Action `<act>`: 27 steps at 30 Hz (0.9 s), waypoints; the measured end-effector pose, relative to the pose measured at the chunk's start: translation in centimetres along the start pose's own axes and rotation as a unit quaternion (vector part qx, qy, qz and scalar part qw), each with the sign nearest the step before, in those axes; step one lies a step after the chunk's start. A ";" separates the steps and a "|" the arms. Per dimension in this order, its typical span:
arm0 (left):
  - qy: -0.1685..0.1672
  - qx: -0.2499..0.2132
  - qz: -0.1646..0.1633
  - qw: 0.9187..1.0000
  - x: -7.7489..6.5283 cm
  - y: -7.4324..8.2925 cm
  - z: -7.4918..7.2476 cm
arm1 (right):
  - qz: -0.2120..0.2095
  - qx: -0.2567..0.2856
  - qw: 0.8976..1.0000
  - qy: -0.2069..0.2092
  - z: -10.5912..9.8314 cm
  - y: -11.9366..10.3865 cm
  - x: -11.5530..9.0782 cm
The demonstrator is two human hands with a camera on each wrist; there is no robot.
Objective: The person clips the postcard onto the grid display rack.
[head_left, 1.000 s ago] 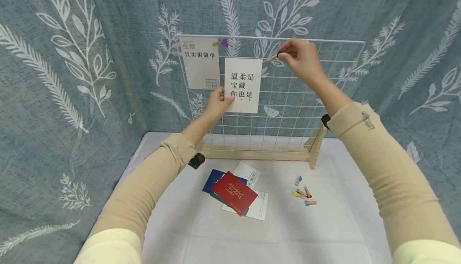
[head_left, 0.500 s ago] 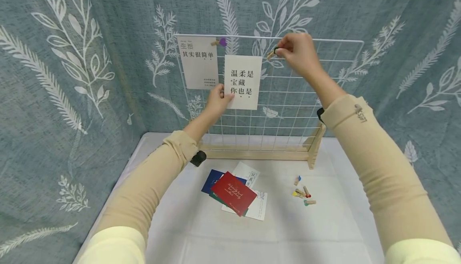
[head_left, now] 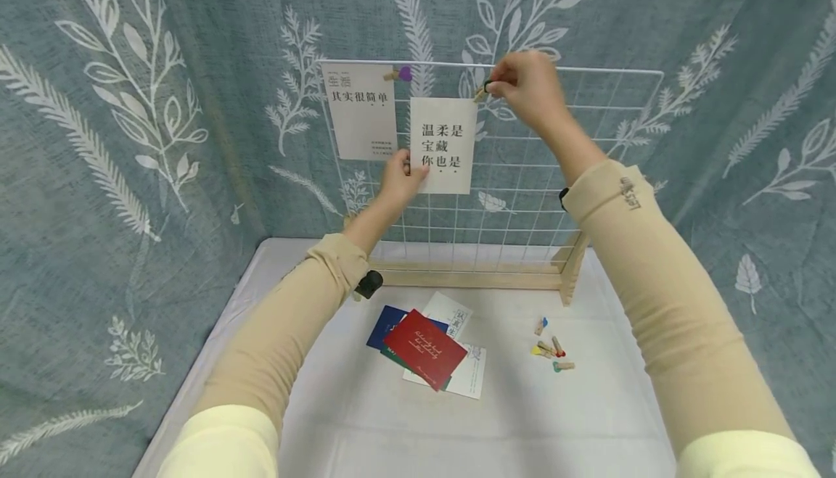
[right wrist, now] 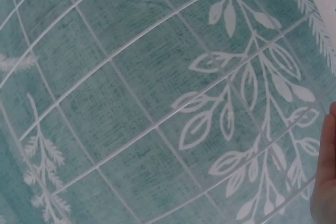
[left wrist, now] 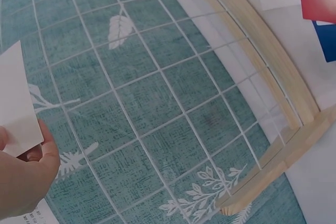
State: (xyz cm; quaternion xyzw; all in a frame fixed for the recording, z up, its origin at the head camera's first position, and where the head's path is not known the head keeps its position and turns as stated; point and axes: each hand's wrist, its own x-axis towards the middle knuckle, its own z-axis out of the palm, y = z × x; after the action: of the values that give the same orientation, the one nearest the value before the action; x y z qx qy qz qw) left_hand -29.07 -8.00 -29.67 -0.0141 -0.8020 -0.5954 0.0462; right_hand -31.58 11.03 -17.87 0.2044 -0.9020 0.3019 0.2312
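Note:
My left hand (head_left: 400,177) pinches a white card (head_left: 443,119) with black characters by its lower left edge, holding it upright in front of the white wire grid (head_left: 522,177). In the left wrist view the thumb and fingers grip that card's corner. My right hand (head_left: 532,90) pinches a small wooden clothespin (head_left: 482,92) with a dark end, its tip right at the card's upper right corner. Only the edge of the right hand shows in the right wrist view. A second white card (head_left: 361,119) hangs at the grid's upper left under a clothespin with a purple heart (head_left: 405,73).
The grid stands in a wooden base (head_left: 464,278) on a white-covered table. Before it lies a pile of cards, a red card (head_left: 424,351) on top. Several clothespins (head_left: 545,349) with coloured ends lie to the right. A blue-green curtain (head_left: 215,101) surrounds the table.
My right hand has moved left, bringing the clothespin from beside the card to its upper right corner. The left hand has raised the card slightly.

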 end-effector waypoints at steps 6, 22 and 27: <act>0.010 -0.006 0.002 1.000 0.2 -0.3 0.0 | 0.000 -0.001 1.000 -0.016 0.5 -0.4 0.4; 0.023 -0.002 0.004 1.000 0.4 -0.3 0.2 | 0.021 -0.025 0.999 -0.034 0.9 -0.9 0.7; 0.028 0.004 0.004 1.000 0.2 0.0 0.2 | 0.035 -0.016 0.998 -0.041 0.9 -1.1 0.7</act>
State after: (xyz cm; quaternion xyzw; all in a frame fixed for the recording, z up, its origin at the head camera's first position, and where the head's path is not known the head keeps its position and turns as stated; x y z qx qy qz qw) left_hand -29.30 -7.82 -29.71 -0.0007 -0.8024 -0.5925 0.0708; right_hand -31.90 9.49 -17.68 0.1812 -0.9220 0.2864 0.1871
